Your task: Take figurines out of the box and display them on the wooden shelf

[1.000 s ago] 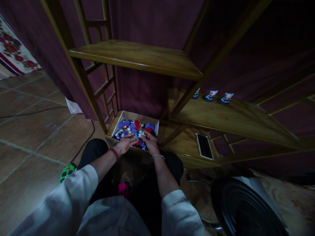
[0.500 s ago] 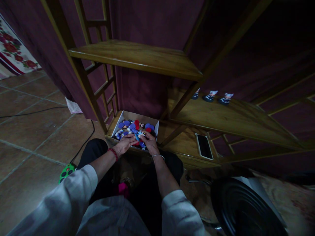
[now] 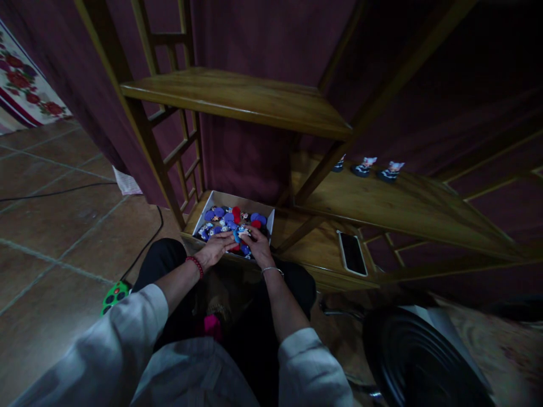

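Note:
Over the front edge of a white cardboard box (image 3: 199,224), both hands meet around a small figurine (image 3: 241,232) with a blue base. My right hand (image 3: 258,246) grips it from the right with thumb and fingers. From the left, my left hand (image 3: 215,249) has its fingers closed against the blue base. Beneath them, several more figurines (image 3: 218,213) with purple, red and blue bases lie jumbled in the box. Some of these are hidden by the hands.
The box sits on the low board of a wooden shelf unit (image 3: 237,99). Three similar figurines (image 3: 365,166) stand on the right shelf. Below that lies a phone (image 3: 352,253). A round black object (image 3: 424,356) is at lower right, a green device (image 3: 115,296) on the floor at left.
The figurine between my hands seems slightly turned. Both hands stay in nearly the same place over the box.

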{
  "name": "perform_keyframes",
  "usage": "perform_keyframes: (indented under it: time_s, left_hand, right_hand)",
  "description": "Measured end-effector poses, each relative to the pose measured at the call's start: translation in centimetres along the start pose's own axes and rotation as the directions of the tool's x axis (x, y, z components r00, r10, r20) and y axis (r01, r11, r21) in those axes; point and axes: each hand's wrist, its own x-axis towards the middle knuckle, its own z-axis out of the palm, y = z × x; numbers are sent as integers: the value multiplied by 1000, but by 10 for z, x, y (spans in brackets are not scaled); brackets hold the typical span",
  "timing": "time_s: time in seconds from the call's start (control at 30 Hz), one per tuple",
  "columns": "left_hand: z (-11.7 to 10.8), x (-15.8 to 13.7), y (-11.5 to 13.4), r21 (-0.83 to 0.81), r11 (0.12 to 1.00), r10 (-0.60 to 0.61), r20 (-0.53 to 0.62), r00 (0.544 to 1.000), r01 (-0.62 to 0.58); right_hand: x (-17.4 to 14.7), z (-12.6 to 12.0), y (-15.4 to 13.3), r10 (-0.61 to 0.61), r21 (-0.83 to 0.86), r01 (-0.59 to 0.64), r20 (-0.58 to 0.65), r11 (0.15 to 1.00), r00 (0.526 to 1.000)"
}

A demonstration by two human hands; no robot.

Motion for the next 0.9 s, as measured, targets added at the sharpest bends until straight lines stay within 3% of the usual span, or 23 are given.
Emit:
perform_keyframes:
  time_s: [0.33,0.9]
  left_hand:
    - [1,-2,1,-3,1000,1,1,1000,-1]
    - [2,-3,0,4,1000,2,-8,1000,-2]
  right_hand:
    - [-1,1,-2,-21,-79,19,-22,997,1000]
    - [-2,-1,-1,-14,-61,13,-12,998,1000]
